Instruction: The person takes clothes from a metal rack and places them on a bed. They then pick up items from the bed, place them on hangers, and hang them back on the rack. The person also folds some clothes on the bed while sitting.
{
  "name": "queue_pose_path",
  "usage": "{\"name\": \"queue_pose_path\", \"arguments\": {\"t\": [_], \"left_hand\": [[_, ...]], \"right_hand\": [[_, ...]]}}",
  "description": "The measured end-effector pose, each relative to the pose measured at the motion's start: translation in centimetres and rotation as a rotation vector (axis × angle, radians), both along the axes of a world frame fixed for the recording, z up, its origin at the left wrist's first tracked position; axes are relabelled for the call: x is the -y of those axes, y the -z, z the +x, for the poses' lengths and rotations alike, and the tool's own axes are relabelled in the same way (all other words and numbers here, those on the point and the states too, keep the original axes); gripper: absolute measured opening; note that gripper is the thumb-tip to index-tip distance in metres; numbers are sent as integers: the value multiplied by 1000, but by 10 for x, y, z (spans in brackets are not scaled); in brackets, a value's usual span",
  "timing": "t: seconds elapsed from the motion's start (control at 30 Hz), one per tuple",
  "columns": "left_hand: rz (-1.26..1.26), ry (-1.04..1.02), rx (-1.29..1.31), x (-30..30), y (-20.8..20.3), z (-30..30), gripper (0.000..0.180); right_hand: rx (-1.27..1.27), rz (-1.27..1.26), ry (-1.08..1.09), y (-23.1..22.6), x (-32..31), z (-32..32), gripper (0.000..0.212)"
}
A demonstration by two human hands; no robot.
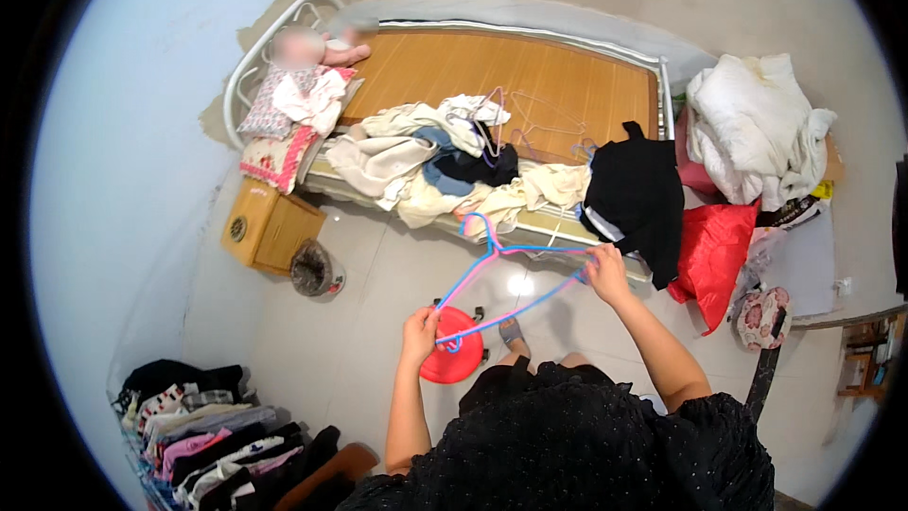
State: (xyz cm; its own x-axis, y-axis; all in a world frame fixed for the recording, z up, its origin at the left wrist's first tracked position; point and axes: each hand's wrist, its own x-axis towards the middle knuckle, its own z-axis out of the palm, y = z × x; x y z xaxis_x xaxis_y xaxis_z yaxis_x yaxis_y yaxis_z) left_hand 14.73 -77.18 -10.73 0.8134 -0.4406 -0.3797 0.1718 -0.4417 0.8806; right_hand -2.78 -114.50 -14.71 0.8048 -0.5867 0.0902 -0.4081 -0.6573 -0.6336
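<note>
both hands pinch the blue and pink hangers (501,274): left hand (419,333) grips one end, right hand (605,270) the other, so they stay spread above the red stool (452,360), near the bed's clothes pile (445,166).

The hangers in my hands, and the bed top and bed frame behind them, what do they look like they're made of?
Hangers: thin wire, probably with a plastic coating, judging by the slim rods and bright blue and pink colour; left hand and right hand grip them. Bed top: likely a bamboo or wood-slat mat, tan with fine parallel lines. Bed frame: apparently painted or plated metal tube, pale and curved.
</note>
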Motion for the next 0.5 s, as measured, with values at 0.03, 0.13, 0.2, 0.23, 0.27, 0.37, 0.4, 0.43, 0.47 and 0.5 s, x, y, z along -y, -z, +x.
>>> {"name": "queue_pose_path", "arguments": {"t": [0.03,0.13,0.2,0.23,0.27,0.37,0.4,0.43,0.47,0.5], "left_hand": [[8,-14,25,12,12,14,26],[21,-76,73,63,43,51,28],[25,-137,89,94,60,80,28],[24,-176,79,110,68,97,30],[24,-216,72,126,75,116,31],[-181,-338,8,187,72,166,33],[-280,-382,-21,210,73,177,34],[-379,-487,-53,236,75,182,34],[-477,-593,-82,262,80,189,34],[-577,-701,-110,287,89,194,34]], "right_hand": [[27,-15,57,7,12,8,24],[-49,90,104,48,60,2,18],[-57,131,147,74,80,-3,15],[-92,194,165,85,89,-6,14],[-125,258,180,92,98,-6,14],[-233,359,237,128,134,-9,13],[-257,391,243,141,148,-9,13],[-280,422,247,155,162,-7,13],[-222,414,235,174,176,-5,14],[-233,455,239,191,193,0,16]]}}
